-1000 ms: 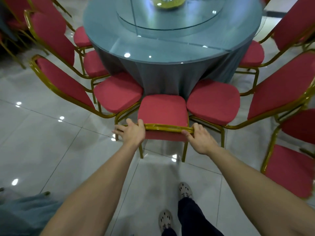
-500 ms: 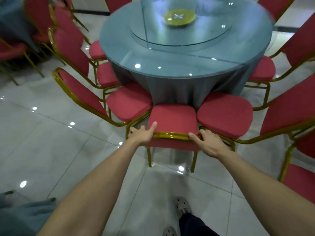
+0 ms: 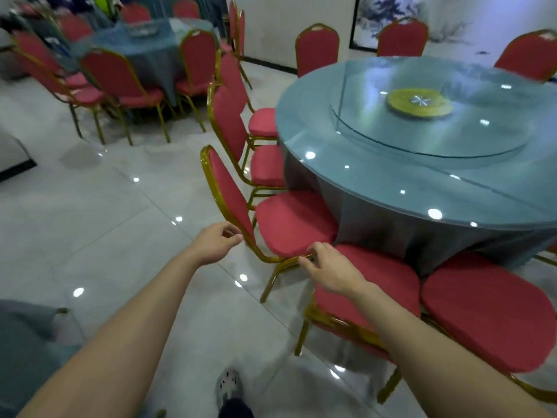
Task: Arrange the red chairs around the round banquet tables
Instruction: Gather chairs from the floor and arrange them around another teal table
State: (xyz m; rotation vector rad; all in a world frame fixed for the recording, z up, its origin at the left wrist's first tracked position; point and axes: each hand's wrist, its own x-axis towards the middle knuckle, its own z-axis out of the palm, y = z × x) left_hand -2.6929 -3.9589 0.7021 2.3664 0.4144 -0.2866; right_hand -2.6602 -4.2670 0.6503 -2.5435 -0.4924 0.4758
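Head cam has swung left since a second ago. Back then both hands were on the back rail of one red padded chair point(image 3: 388, 279), shoving it in at the near edge of the round banquet table with the grey-blue cloth and glass top point(image 3: 376, 179). That chair now sits tucked in under the right forearm, seat up against the cloth, so I'd call that one done. Both hands have let go and moved on to the next red gold-framed chair point(image 3: 292, 224) to its left, at the table's near-left edge, seat against the cloth. Right hand point(image 3: 330, 268) looks like it's pinching the seat's near corner, thumb on the cushion and fingertips on the gold rail. Left hand point(image 3: 215, 244) is curled right at the backrest's gold frame and touching it, but I can't tell if it's actually closed round it. My guess is a small nudge to square this one up. Room-wise there's a glossy pale tiled floor point(image 3: 105, 224) full of ceiling-light reflections. A glass turntable point(image 3: 437, 140) with a yellow-green dish point(image 3: 420, 104) sits mid-table, more red chairs line the far edge, and a second clothed table point(image 3: 156, 34) with chairs is far left.
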